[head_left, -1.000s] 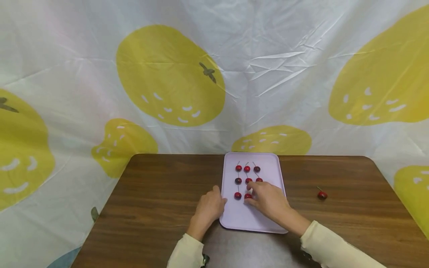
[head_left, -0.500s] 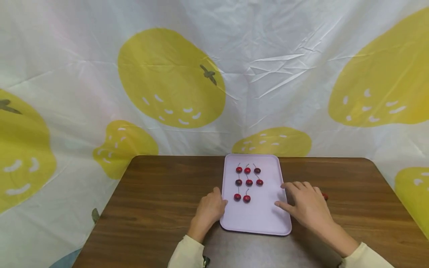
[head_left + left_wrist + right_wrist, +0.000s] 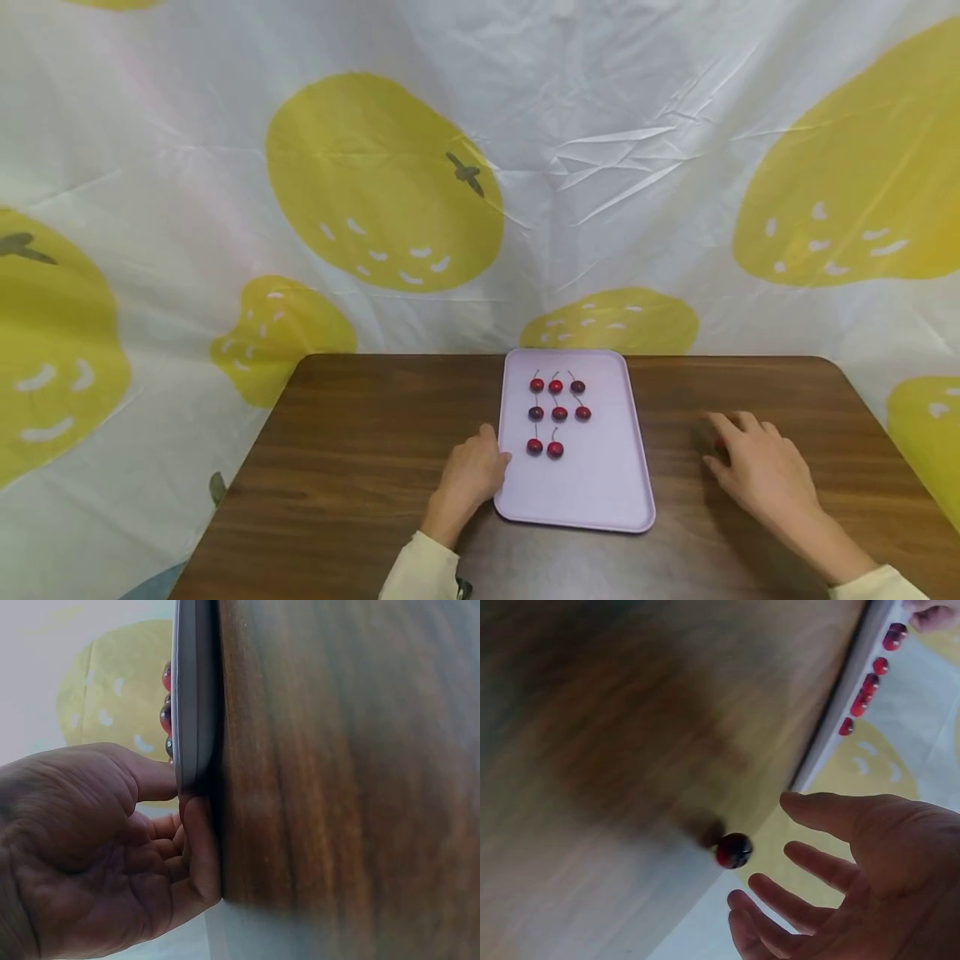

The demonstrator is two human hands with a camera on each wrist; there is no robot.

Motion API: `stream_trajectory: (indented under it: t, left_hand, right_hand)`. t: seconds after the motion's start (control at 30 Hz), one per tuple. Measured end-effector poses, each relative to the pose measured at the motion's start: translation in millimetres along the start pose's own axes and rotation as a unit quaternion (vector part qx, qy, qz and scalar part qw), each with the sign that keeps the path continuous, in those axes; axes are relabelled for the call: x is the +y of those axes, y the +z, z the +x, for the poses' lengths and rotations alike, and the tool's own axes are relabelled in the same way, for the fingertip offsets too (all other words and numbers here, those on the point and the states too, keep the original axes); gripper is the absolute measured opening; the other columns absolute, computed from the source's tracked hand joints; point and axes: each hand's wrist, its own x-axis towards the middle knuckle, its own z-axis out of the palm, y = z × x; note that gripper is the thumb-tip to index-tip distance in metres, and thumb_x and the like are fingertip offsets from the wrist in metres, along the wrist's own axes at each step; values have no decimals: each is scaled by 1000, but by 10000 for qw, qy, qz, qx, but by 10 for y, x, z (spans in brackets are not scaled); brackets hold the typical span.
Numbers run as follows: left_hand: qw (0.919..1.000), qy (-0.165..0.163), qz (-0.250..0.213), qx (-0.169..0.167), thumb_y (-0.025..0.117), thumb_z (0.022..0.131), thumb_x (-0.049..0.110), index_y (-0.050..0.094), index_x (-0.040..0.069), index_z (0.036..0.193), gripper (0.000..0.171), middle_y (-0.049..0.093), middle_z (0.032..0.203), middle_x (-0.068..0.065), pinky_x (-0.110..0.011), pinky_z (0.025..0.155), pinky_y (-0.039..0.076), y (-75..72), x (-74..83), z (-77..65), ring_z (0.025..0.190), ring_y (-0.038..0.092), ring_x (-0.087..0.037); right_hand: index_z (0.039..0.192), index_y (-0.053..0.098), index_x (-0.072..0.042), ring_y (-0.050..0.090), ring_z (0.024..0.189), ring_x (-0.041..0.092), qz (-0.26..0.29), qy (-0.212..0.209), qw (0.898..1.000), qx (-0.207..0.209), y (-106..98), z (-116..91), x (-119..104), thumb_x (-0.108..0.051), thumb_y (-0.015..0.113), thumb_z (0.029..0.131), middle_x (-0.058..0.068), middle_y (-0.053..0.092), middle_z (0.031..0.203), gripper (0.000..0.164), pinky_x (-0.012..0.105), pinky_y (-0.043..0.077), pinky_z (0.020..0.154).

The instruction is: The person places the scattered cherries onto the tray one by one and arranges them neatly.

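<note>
A lilac tray (image 3: 600, 492) lies on the table. Several red cherries with stems sit on it in rows; the front row holds two, one of them the front cherry (image 3: 555, 450). My left hand (image 3: 468, 475) grips the tray's left edge, and in the left wrist view the thumb lies at the rim with fingers below it. To the right of the tray, my right hand (image 3: 772, 475) reaches over a loose cherry (image 3: 733, 850) on the table. Its fingers are spread and apart from that cherry in the right wrist view. From the head, the hand partly hides it.
The brown wooden table (image 3: 360, 467) extends on both sides of the tray. A white cloth (image 3: 600, 208) with yellow fruit prints hangs behind the table's far edge.
My right hand has let go of a cherry at the tray's front row and moved right, off the tray, to the loose cherry. The left hand stays at the tray edge.
</note>
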Motion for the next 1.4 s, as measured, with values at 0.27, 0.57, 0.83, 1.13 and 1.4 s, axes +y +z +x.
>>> stream_trajectory:
  t: [0.27,0.57,0.83,1.13,1.4]
  left_hand:
    - [9999,-83,-69,-28,70,102,26,56,-4,119,37,71,104,-26,-54,83,59,24,13,-4,89,71,-40]
    - [9999,68,-4,121,71,101,25,57,-4,114,35,71,99,-26,-54,80,59,21,10,-10,86,72,-42]
    - [9996,126,65,226,72,100,23,57,-4,112,34,71,97,-27,-55,79,59,11,14,-8,86,73,-45]
    - [9994,190,65,272,72,100,23,57,-5,111,33,71,96,-27,-56,78,58,11,7,-11,86,73,-46]
    - [9993,211,77,300,73,100,23,57,-4,109,33,72,96,-27,-56,78,58,19,10,-13,86,73,-47]
  right_hand:
    - [135,63,-2,66,91,53,23,48,9994,-346,26,-75,164,-11,89,78,39,63,119,63,62,55,67]
    - [120,67,2,70,89,48,236,-136,9995,-148,73,-38,214,5,79,77,27,69,102,46,61,56,71]
    - [116,67,2,70,86,46,201,-116,9995,-205,77,-25,204,6,79,78,24,70,96,40,58,56,67]
    - [111,68,-1,71,86,47,291,-73,9994,166,98,-1,100,4,80,78,24,71,95,35,59,56,64]
    - [107,72,-8,72,86,37,634,-353,9916,1067,193,111,-273,4,88,73,10,73,93,39,54,57,66]
